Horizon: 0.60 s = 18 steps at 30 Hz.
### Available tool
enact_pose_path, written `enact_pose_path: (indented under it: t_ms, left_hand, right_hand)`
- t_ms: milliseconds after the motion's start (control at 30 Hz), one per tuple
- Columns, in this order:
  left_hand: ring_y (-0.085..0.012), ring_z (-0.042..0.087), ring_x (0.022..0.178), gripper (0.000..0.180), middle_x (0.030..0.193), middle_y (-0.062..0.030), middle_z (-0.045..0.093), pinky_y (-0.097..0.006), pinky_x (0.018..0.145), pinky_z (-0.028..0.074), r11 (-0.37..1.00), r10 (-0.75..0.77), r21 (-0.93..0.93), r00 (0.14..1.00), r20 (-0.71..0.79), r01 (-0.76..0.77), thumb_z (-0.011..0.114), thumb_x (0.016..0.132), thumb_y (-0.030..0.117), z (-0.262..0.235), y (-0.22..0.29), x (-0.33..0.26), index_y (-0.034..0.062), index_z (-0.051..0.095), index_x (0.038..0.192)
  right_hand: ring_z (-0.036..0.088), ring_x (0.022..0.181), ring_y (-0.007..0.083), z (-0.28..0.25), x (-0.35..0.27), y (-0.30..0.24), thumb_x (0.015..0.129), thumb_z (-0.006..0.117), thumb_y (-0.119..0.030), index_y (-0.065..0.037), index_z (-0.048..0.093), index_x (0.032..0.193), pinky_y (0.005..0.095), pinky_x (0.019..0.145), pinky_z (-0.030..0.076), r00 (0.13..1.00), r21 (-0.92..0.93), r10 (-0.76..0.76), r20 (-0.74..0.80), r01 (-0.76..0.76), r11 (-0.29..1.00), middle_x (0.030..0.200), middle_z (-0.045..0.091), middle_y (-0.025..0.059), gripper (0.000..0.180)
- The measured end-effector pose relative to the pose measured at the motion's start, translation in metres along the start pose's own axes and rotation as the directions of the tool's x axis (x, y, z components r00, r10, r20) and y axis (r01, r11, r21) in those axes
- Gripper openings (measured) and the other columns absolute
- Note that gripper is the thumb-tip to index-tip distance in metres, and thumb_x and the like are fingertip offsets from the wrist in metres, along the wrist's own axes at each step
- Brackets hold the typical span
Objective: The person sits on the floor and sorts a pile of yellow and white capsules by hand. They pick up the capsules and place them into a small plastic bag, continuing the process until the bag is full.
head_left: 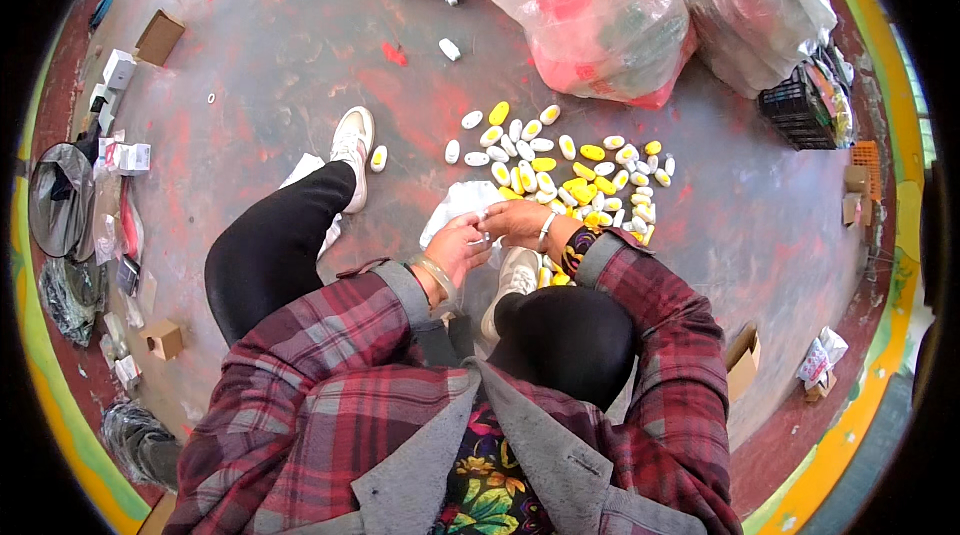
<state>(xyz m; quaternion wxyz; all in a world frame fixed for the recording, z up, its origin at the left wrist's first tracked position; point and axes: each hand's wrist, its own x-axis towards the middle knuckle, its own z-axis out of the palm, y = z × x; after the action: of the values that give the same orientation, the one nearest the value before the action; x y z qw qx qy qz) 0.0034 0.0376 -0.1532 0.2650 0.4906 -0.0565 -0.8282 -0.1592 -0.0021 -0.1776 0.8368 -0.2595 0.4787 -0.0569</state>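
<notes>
My left hand (456,254) and my right hand (520,222) meet in front of my knees, with their fingertips bent together. Both are closed at the fingers. Whatever is between them, if anything, is too small or too hidden to name. Just beyond the fingers lies a crumpled white bag or cloth (462,207), partly covered by the hands. Many small oval pieces, white and yellow (543,165), are spread over the floor beyond and to the right of my right hand. One single white oval piece (378,159) lies beside my left shoe (352,147).
Large stuffed plastic bags (600,25) stand at the far right, near a black crate (797,110). Small boxes (119,70) and a dark round mesh item (62,200) line the left edge. An open carton (742,362) sits right of my right arm.
</notes>
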Motion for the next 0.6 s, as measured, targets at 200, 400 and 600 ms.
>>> enact_pose_path:
  t_ms: [200,400,600]
  left_hand:
    - [-0.0182,0.056,0.086,0.036,0.098,-0.0068,0.052,-0.031,0.076,0.046,0.993,0.109,-0.060,0.982,0.152,-0.101,0.044,0.078,0.001,0.022,0.003,-0.022,0.0031,0.042,0.113]
    - [-0.0183,0.057,0.079,0.023,0.096,-0.0106,0.055,-0.026,0.067,0.048,0.953,0.291,0.045,0.947,0.136,-0.300,0.043,0.078,0.002,0.012,0.050,-0.045,-0.0009,0.052,0.099]
    - [-0.0207,0.058,0.079,0.022,0.088,-0.0129,0.059,-0.026,0.063,0.047,0.862,0.506,-0.065,0.859,0.079,-0.502,0.042,0.078,0.003,-0.020,0.110,-0.097,-0.0031,0.053,0.096]
  right_hand:
    - [0.048,0.057,0.0097,0.010,-0.045,-0.018,0.073,0.064,-0.019,-0.006,0.058,0.077,0.0206,0.044,0.032,0.998,0.088,-0.047,-0.052,0.051,0.995,0.066,0.053,0.0007,0.014]
    - [0.047,0.053,0.0111,0.012,-0.100,-0.043,0.073,0.056,-0.018,-0.007,0.055,0.072,0.0235,0.046,0.036,0.910,0.205,-0.221,-0.350,0.304,0.930,0.066,0.055,0.0037,0.011]
    - [0.050,0.055,0.0143,-0.004,-0.157,-0.048,0.074,0.058,-0.016,-0.004,0.054,0.076,0.0246,0.047,0.038,0.739,0.335,-0.270,-0.618,0.558,0.759,0.070,0.057,0.0077,0.013]
